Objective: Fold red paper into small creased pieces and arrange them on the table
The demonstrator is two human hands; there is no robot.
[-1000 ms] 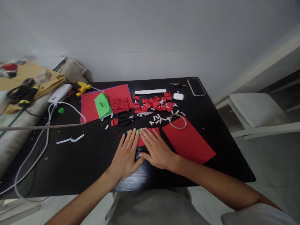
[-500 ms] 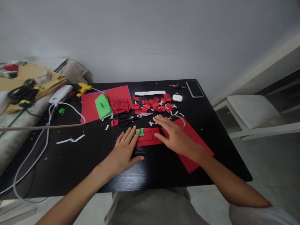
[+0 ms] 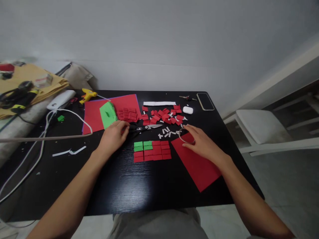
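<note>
My left hand [image 3: 113, 135] is at the scissors' handle end, its fingers curled around a small folded red paper piece [image 3: 123, 130] that is mostly hidden. Just beyond its fingertips lie black-handled scissors [image 3: 149, 127]. My right hand [image 3: 203, 142] has thumb and fingers apart, on either side of a thin pale ring like a narrow tape roll [image 3: 182, 139]; whether it touches the ring is unclear. Under that hand is a red paper sheet [image 3: 196, 171]. Between both hands sits a flat block of folded red pieces [image 3: 157, 151], with green pieces [image 3: 143, 146] at its upper left corner.
Loose red pieces [image 3: 164, 115] and white paper scraps [image 3: 169, 132] lie behind the block. At the left are a green paper stack [image 3: 107, 114], red sheets [image 3: 93, 114], a yellow glue gun [image 3: 87, 95] and white cables [image 3: 42, 156]. A phone [image 3: 205, 101] and white case [image 3: 187, 110] stand back right.
My left hand has left the paper block and moved left and away, closing around the small red piece. My right hand has shifted right to the ring. The view has tilted slightly.
</note>
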